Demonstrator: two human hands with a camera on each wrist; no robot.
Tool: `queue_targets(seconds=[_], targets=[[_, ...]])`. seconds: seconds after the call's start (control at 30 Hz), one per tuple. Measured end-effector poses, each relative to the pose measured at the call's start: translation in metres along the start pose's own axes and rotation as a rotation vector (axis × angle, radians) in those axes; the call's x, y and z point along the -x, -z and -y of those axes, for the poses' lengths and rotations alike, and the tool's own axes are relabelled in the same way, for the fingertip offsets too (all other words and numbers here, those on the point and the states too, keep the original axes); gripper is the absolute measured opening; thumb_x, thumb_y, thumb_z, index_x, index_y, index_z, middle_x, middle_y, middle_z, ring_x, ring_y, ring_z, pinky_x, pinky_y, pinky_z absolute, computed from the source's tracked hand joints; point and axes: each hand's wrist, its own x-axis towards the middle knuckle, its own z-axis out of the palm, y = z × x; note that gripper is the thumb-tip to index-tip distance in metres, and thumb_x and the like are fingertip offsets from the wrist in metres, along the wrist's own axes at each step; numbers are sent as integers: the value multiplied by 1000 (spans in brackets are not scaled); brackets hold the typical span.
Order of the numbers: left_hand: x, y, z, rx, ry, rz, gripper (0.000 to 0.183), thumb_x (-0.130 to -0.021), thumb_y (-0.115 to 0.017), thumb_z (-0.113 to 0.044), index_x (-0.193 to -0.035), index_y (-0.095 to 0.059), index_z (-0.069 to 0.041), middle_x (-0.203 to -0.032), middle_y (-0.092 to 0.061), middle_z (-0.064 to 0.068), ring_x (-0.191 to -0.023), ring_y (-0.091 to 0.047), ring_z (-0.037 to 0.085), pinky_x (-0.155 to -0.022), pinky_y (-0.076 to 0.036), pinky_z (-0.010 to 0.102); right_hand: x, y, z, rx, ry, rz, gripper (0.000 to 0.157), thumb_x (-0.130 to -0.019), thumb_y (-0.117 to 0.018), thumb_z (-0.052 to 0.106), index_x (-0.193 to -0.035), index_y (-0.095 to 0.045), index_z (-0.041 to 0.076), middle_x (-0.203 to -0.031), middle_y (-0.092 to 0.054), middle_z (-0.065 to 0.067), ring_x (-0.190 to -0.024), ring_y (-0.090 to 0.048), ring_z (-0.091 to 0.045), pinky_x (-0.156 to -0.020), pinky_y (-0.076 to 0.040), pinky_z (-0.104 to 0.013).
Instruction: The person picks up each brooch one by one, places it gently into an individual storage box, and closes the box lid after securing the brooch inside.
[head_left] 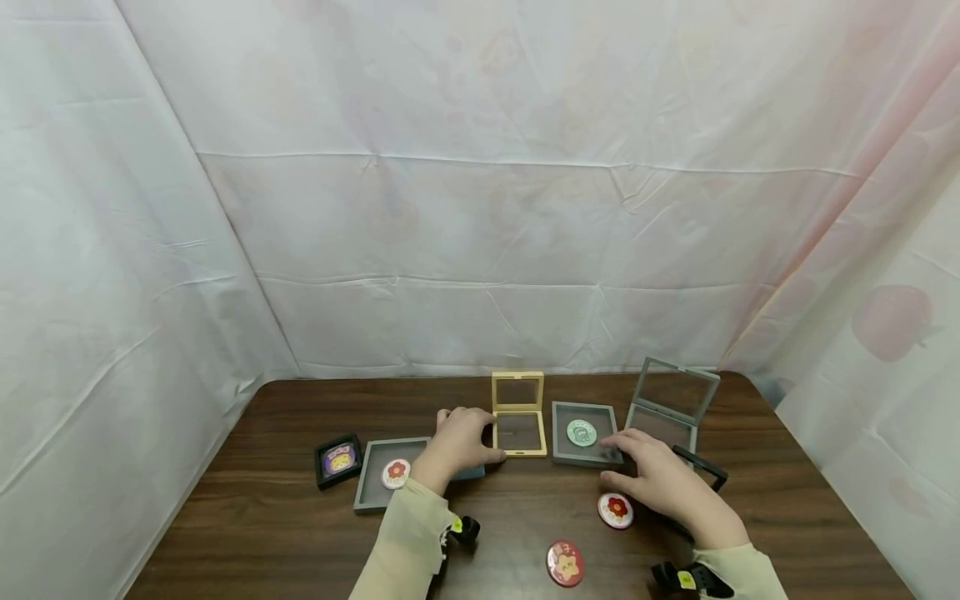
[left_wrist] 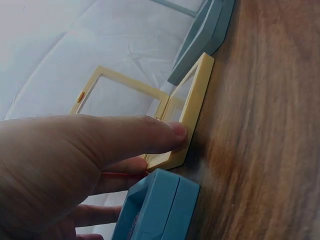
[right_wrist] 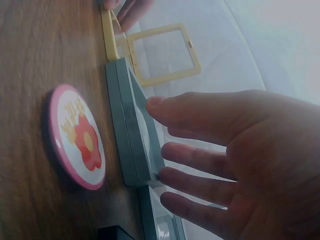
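A small yellow display case (head_left: pixel 521 433) stands with its clear lid raised. My left hand (head_left: pixel 459 440) is at its left front corner, the thumb (left_wrist: pixel 165 135) on the front edge and the index finger by the side, pinching it. A blue case (left_wrist: pixel 160 205) lies partly under that hand. Right of the yellow case is a closed grey case (head_left: pixel 586 455) holding a green round badge (head_left: pixel 581 432). My right hand (head_left: pixel 660 475) hovers at its right front corner with fingers spread, gripping nothing. A red-flower button badge (right_wrist: pixel 80 137) lies in front of the grey case.
A grey case (head_left: pixel 369 492) with a flower badge (head_left: pixel 395 474) and a black case (head_left: pixel 338 461) with a purple badge lie at left. Another grey case (head_left: pixel 673 400) stands open at back right, a black case (head_left: pixel 701 467) before it. A red badge (head_left: pixel 565 563) lies in front.
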Motion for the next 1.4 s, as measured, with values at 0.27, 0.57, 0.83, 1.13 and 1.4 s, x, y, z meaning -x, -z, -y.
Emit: queue_targets(seconds=[0.27,0.57,0.83,1.13,1.4], targets=[[14,-2,-8,-88,-75,20,68,-89,-90,-51,-142,-73,-12,-141,-73,5,-131,-64,32,-108,-39,62,15,-2,10,90,62,-55,35,-94,-89,23,-124,-78,8,-122,-73,-4,-114,-72,-30,-95,-59,-53],[30,2,-2,-30,-136,45,68,-91,-87,-56,-143,-73,-15,-141,-72,2,-132,-64,27,-107,-38,58,37,-2,14,121,25,-35,40,-93,-90,32,-123,-77,10,-118,-71,1,-108,-70,-25,-89,-60,-49],[25,-5,2,34,-95,14,83,-90,-84,-62,-151,-64,-9,-149,-67,8,-140,-59,30,-106,-39,58,42,-7,13,135,-53,-37,47,-89,-92,46,-119,-78,12,-113,-71,2,-102,-68,-20,-85,-59,-45],[23,-13,6,60,-68,-26,85,-97,-75,-65,-155,-60,-5,-158,-59,12,-153,-46,40,-106,-40,62,42,-12,11,144,-122,9,45,-86,-94,44,-114,-79,12,-108,-70,3,-102,-66,-20,-90,-58,-50],[23,-10,5,50,-69,-8,82,-98,-75,-62,-158,-58,-8,-162,-56,13,-155,-44,41,-108,-39,64,41,-14,6,113,-45,12,30,-88,-93,37,-103,-78,16,-98,-65,9,-91,-62,-10,-79,-56,-39]])
